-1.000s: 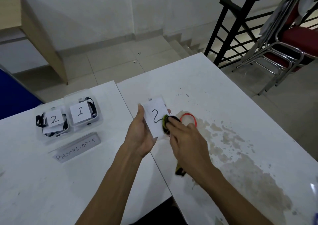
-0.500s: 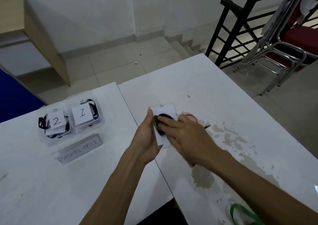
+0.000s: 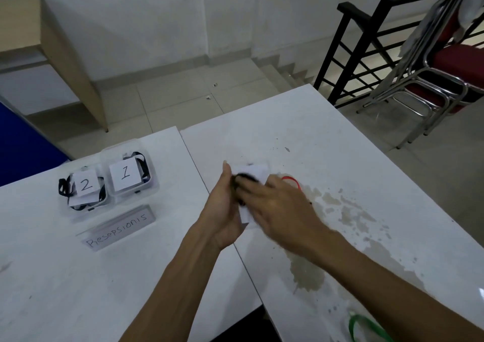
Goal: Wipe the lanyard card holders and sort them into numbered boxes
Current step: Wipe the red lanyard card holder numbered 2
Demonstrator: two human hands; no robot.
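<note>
Left hand (image 3: pixel 222 208) pinching the card holder (image 3: pixel 252 174) edge, right hand (image 3: pixel 277 205) blurry, grip unclear. Better to keep it steady, wipe corner to corner.

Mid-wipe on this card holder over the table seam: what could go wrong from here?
1. The wet, stained patch lies just right of the hands; setting the card holder down there could dirty it again.
2. The left hand grips only its edge while the right hand rubs, so it might slip.
3. Its number is covered now; it could land in the wrong box, 2 or 1.
</note>
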